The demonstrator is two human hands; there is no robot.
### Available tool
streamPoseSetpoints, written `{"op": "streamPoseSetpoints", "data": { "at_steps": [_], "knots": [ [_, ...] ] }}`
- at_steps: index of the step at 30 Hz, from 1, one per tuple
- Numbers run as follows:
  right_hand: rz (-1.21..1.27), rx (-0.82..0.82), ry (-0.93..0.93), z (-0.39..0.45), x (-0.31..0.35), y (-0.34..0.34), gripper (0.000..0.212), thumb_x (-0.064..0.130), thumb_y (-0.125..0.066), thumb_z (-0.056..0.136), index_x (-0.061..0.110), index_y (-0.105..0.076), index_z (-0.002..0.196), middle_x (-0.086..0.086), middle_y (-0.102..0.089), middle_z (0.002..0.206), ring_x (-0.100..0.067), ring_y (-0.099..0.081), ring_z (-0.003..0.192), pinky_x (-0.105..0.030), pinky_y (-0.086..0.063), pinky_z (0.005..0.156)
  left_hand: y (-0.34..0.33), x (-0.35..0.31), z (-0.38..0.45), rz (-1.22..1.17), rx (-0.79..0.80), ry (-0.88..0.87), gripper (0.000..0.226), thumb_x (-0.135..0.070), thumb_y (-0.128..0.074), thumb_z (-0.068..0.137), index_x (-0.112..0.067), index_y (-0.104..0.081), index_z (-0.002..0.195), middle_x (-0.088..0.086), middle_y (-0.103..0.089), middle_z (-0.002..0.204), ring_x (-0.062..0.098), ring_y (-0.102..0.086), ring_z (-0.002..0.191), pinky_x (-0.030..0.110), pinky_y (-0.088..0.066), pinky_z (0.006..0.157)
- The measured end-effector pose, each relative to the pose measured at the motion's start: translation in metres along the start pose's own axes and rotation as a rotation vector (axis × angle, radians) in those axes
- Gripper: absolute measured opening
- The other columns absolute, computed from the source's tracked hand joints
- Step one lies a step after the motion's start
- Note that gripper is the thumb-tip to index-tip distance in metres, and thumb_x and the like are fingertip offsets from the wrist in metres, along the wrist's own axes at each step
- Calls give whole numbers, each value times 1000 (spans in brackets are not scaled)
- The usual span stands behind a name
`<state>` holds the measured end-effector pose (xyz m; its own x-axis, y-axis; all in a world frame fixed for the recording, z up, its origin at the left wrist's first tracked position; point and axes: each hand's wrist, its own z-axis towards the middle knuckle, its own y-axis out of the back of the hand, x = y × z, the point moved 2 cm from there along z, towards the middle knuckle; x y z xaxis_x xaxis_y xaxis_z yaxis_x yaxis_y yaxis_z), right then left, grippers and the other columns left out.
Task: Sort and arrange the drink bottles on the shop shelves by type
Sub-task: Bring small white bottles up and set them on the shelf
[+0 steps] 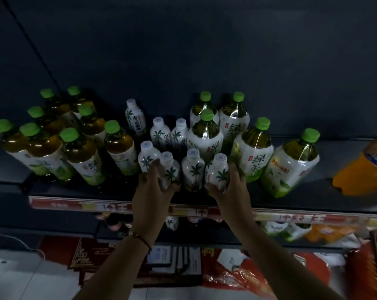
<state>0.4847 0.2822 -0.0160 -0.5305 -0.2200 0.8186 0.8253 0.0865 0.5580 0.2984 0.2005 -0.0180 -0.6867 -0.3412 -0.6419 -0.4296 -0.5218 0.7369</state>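
At the shelf's left end the small green-capped tea bottles (79, 152) stand bunched as one type. Middle now: the white palm-tree bottles (159, 133) cluster near the front edge, and the left hand (153, 191) has its fingers (174, 187) curled round one (170, 169), the right hand (228, 187) clamped round another (219, 169), probably squaring that front row. Further right, big green tea bottles (251, 150) keep their block; an orange bottle (365, 165) ends it.

The green tea bottles (253, 151) are clear glossy plastic with shiny film labels and matt green caps. The palm-print bottles (193, 169) look smooth, white-wrapped plastic. The shelf (326, 198) is dark, matt metal.
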Motion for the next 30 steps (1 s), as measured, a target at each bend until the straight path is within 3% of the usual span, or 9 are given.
{"op": "streamPoseSetpoints", "data": {
  "at_steps": [7, 11, 13, 15, 20, 22, 25, 28, 30],
  "knots": [
    [4, 56, -26, -7, 4, 17, 85, 48, -75, 75, 35, -31, 147, 6, -48, 142, -14, -48, 130, -42, -47, 101, 18, 15, -18, -19, 126, -125, 82, -45, -62, 93, -31, -13, 157, 0, -60, 125, 21, -64, 103, 24, -49, 63],
    [-118, 34, 63, -74, -4, 18, 69, 36, -68, 87, 26, -36, 148, 4, -42, 145, 9, -33, 121, -3, -29, 95, 16, 52, -69, 100, 156, -402, 57, -35, -61, 97, -19, -43, 148, 7, -60, 130, 26, -60, 111, 39, -56, 83],
    [-164, 121, 73, -111, -23, 0, 65, 33, -67, 89, 24, -39, 146, 4, -41, 146, 6, -33, 125, -7, -31, 101, -3, 83, -98, 139, 213, -465, 50, -36, -56, 99, -14, -49, 143, 8, -58, 132, 28, -55, 120, 42, -50, 96],
    [-181, 217, 38, -138, -51, -24, 62, 36, -65, 90, 27, -40, 145, 6, -40, 147, -2, -39, 129, -20, -40, 104, -27, 112, -123, 129, 312, -424, 52, -40, -50, 97, -15, -51, 142, 6, -55, 134, 28, -52, 125, 42, -47, 101],
    [-6, 223, -222, -171, -149, -78, 42, 41, -65, 90, 38, -51, 130, 24, -51, 124, 8, -50, 110, -10, -38, 86, -104, 178, -153, -72, 415, -167, 53, -46, -54, 94, -26, -48, 143, -7, -48, 138, 11, -45, 129, 32, -41, 105],
    [152, 171, -365, -167, -201, -97, 35, 36, -66, 89, 30, -59, 123, 14, -61, 117, -2, -58, 105, -20, -46, 82, -147, 205, -147, -237, 435, 62, 60, -47, -64, 90, -32, -44, 144, -14, -45, 134, 4, -42, 127, 21, -36, 102],
    [211, 2, -473, -146, -286, -115, 29, 27, -71, 86, 10, -62, 108, -14, -69, 93, -25, -66, 85, -31, -52, 65, -215, 242, -125, -420, 376, 249, 56, -32, -69, 92, -24, -45, 142, -9, -53, 127, 14, -54, 122, 22, -42, 94],
    [186, -116, -422, -101, -344, -118, 42, 24, -74, 84, 13, -56, 121, -27, -65, 106, -36, -67, 81, -46, -58, 68, -267, 271, -91, -531, 303, 229, 59, -28, -69, 92, -21, -43, 144, -8, -57, 128, 5, -58, 111, 15, -47, 84],
    [77, -181, -292, -73, -369, -115, 55, 31, -77, 81, 11, -53, 126, -19, -64, 117, -27, -67, 95, -43, -58, 80, -300, 291, -75, -556, 252, 216, 59, -29, -73, 89, -13, -48, 141, -2, -63, 130, 8, -61, 115, 7, -48, 82]
  ]
}}
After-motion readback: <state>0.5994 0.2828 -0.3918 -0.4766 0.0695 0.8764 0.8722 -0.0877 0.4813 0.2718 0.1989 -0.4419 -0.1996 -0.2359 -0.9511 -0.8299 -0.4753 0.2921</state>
